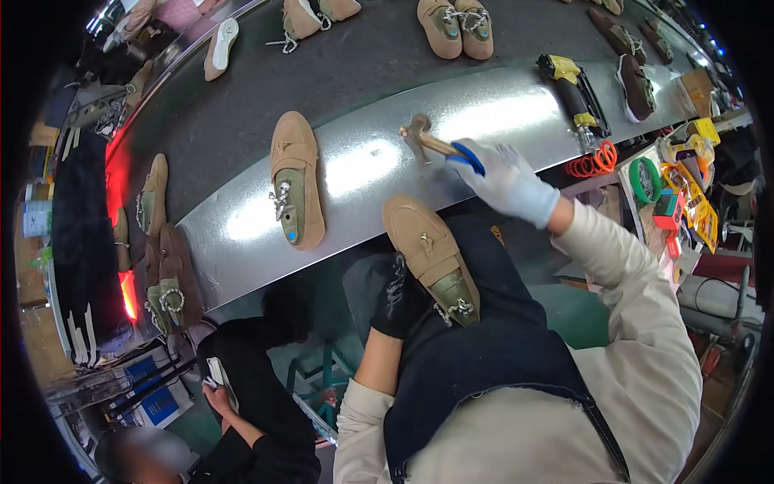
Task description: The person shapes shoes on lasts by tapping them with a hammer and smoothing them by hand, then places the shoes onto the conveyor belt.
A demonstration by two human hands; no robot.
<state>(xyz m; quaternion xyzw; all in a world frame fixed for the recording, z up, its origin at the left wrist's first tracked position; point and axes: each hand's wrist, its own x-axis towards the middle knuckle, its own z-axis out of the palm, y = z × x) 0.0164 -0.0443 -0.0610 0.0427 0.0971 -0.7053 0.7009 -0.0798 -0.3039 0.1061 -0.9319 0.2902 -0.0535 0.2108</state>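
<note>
My right hand (508,184), in a white glove, is closed around the blue-and-wood handle of a hammer (436,144), whose head is over the shiny metal strip of the bench. A tan loafer (427,245) with a bow on its upper and a green lining lies over my lap, toe toward the bench. At its left side, my left hand (395,295) in a black glove grips it, the fingers partly hidden by the shoe. A matching loafer (297,181) with a grey cord and a blue dot inside stands on the bench to the left.
A yellow-and-black nail gun (571,90) with a coiled orange hose (592,160) lies at the right. More tan shoes (456,29) stand at the back, brown shoes (637,87) at the far right. A tray (645,181) holds tape and small boxes. Another person (258,403) sits at lower left.
</note>
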